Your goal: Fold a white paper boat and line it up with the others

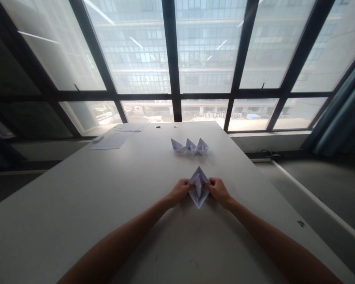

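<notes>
A folded white paper boat [198, 199] is held up over the table between both hands, its diamond-shaped opening facing me. My left hand [182, 191] grips its left corner, the thumb pressed on the inside and the fingers behind the paper. On the opposite corner, my right hand [219, 190] pinches in the same way. Just beyond stand three folded paper boats [191, 148] in a row, close together with pointed tips upward. The fingertips behind the held paper are hidden.
The long white table [106, 205] reaches toward large windows [207, 47]. Flat paper sheets [111, 140] lie at its far left. A small dark mark [300, 223] shows near the right edge. A blue curtain [337, 114] hangs at the right.
</notes>
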A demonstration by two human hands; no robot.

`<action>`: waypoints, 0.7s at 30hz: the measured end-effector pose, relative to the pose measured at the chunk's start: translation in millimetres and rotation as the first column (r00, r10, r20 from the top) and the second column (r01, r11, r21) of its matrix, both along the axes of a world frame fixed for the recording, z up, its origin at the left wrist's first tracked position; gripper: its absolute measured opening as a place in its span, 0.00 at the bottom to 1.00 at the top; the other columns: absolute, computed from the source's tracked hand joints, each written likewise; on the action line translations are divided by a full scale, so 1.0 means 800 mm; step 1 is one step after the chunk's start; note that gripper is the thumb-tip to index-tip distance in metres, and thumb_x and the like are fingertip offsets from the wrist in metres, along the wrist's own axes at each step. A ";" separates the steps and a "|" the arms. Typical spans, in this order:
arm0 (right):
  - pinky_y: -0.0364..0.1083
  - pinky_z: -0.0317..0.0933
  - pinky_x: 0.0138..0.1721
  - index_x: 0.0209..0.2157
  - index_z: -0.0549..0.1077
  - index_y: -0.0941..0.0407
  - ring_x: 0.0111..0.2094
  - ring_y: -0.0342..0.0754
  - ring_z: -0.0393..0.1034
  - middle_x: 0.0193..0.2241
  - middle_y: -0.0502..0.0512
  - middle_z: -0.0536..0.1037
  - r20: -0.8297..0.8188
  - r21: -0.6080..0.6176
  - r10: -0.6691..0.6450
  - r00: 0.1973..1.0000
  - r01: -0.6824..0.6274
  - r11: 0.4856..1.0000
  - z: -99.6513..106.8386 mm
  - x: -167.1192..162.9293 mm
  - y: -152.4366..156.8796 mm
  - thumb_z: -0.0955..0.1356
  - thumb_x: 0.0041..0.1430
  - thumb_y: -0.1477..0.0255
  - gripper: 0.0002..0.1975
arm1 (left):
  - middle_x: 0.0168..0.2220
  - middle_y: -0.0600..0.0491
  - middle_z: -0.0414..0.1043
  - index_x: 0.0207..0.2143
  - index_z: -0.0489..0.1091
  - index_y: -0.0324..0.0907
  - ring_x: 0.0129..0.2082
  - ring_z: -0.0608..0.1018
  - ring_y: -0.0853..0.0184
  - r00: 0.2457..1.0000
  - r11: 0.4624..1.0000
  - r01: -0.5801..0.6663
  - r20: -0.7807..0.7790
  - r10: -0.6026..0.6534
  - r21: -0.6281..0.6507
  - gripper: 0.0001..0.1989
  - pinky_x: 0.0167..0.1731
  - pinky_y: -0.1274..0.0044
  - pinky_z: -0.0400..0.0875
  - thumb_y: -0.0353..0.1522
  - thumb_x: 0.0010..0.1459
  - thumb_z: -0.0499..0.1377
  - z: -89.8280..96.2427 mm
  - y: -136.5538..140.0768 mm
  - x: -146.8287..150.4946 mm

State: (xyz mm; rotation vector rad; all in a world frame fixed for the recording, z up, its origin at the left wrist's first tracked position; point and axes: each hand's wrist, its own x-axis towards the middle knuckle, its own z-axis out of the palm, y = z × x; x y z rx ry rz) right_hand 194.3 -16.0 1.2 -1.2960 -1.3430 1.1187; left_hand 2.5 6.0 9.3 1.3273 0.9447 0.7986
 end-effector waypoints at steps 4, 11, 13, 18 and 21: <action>0.41 0.54 0.24 0.23 0.66 0.56 0.22 0.43 0.62 0.19 0.46 0.69 0.006 0.021 0.018 1.000 -0.018 1.000 -0.001 0.001 0.002 0.67 0.45 0.71 0.04 | 0.27 0.53 0.74 0.33 0.75 0.34 0.29 0.73 0.65 0.999 0.999 0.044 0.015 -0.044 0.018 0.13 0.33 0.77 0.63 0.34 0.45 0.63 0.003 0.000 -0.001; 0.41 0.52 0.26 0.25 0.64 0.55 0.24 0.43 0.61 0.21 0.45 0.68 -0.087 0.016 0.090 0.992 -0.089 0.996 -0.007 0.005 0.008 0.67 0.42 0.72 0.06 | 0.29 0.53 0.74 0.35 0.74 0.35 0.32 0.74 0.64 0.995 0.995 0.092 0.034 -0.093 0.040 0.13 0.36 0.76 0.64 0.29 0.44 0.59 0.006 -0.001 0.001; 0.41 0.53 0.26 0.27 0.65 0.55 0.25 0.43 0.62 0.22 0.45 0.69 -0.126 0.002 0.112 0.986 -0.112 0.994 -0.005 0.005 0.008 0.67 0.42 0.72 0.07 | 0.30 0.52 0.74 0.35 0.74 0.36 0.33 0.74 0.63 0.992 0.993 0.110 0.054 -0.112 0.028 0.14 0.37 0.76 0.65 0.29 0.44 0.59 0.005 -0.001 0.001; 0.42 0.55 0.29 0.31 0.66 0.54 0.27 0.45 0.65 0.25 0.46 0.73 -0.228 -0.024 0.190 0.955 -0.200 0.979 0.001 0.006 0.005 0.67 0.42 0.73 0.10 | 0.31 0.51 0.75 0.36 0.74 0.36 0.34 0.75 0.62 0.984 0.988 0.150 0.097 -0.151 0.016 0.14 0.38 0.74 0.66 0.30 0.45 0.61 -0.001 0.002 0.001; 0.42 0.56 0.30 0.33 0.67 0.54 0.28 0.45 0.66 0.26 0.47 0.74 -0.267 -0.031 0.212 0.940 -0.228 0.973 0.005 0.007 0.003 0.67 0.42 0.74 0.11 | 0.31 0.51 0.75 0.37 0.74 0.36 0.34 0.75 0.62 0.983 0.988 0.150 0.100 -0.152 0.026 0.13 0.38 0.75 0.66 0.31 0.46 0.62 -0.003 0.003 0.001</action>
